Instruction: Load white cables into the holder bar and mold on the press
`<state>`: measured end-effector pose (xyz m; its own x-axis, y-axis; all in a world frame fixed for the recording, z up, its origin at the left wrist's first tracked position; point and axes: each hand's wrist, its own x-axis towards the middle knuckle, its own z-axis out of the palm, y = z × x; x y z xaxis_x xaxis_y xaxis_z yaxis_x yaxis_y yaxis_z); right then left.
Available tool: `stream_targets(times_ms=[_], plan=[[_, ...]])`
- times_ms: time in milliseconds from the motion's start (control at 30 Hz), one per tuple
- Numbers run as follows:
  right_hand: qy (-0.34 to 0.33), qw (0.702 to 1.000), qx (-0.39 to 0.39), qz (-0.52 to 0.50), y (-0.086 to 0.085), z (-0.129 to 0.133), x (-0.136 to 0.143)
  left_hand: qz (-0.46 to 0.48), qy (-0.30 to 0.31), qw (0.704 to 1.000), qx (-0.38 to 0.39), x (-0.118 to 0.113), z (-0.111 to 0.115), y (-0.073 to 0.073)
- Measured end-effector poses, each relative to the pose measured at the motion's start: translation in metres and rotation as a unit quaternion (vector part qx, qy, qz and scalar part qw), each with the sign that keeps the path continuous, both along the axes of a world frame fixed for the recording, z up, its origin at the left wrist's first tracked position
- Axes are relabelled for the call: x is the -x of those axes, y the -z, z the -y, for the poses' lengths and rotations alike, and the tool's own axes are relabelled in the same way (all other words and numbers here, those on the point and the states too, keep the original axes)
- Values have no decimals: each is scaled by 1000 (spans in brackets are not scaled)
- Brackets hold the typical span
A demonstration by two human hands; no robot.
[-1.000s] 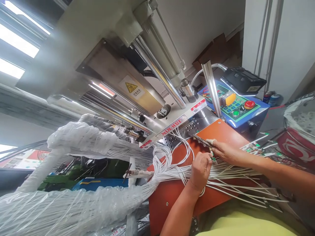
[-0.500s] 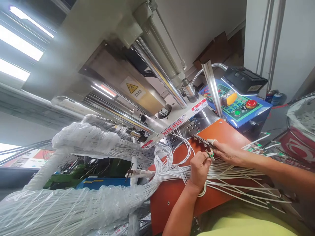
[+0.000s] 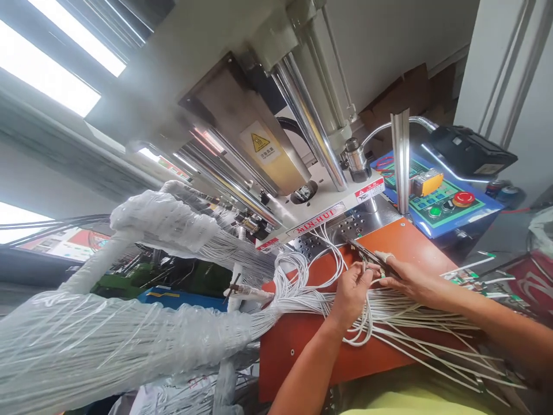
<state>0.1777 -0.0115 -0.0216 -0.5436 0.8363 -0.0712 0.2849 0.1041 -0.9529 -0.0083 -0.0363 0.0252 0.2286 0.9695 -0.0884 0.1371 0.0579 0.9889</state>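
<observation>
1. The right hand (image 3: 408,280) is closed around the near right end of a metal bar (image 3: 365,251), which slants over the orange tabletop (image 3: 408,241). That end grip probably steadies the bar and leaves its near side free for the other hand.
2. The left hand (image 3: 352,288) works just beside it, fingertips drawn in at the bar's near side. I cannot tell whether they pinch a cable end or merely touch the bar.
3. White cables (image 3: 298,305) run from left to right beneath the 2 hands, several looping near the left wrist, seemingly to leave slack.
4. To the left, 2 plastic-wrapped bundles (image 3: 173,337) rest along a padded frame, presumably so the lengths do not tangle.
5. The press (image 3: 322,216) stands at the far side, with the bar's far end close to it. A blue control box (image 3: 477,214) sits to the right, seemingly placed within easy reach.
</observation>
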Motion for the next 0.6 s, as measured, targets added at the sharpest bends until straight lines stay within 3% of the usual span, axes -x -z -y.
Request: stream_targets(times_ms=[167, 267, 367, 467, 600], plan=[[-9, 1000, 15, -25, -6, 1, 2, 63, -87, 993, 48, -2, -4, 3], [-11, 1000, 19, -23, -14, 2, 2, 153, -110, 976, 105, 2, -8, 7], [-13, 1000, 20, 3, -20, 3, 0, 178, -115, 971, 108, 8, -11, 11], [-13, 1000, 18, 22, -21, 3, -1, 121, -111, 984, 72, 12, -14, 16], [-13, 1000, 17, 20, -12, 1, -1, -51, -65, 995, -51, 16, -18, 20]])
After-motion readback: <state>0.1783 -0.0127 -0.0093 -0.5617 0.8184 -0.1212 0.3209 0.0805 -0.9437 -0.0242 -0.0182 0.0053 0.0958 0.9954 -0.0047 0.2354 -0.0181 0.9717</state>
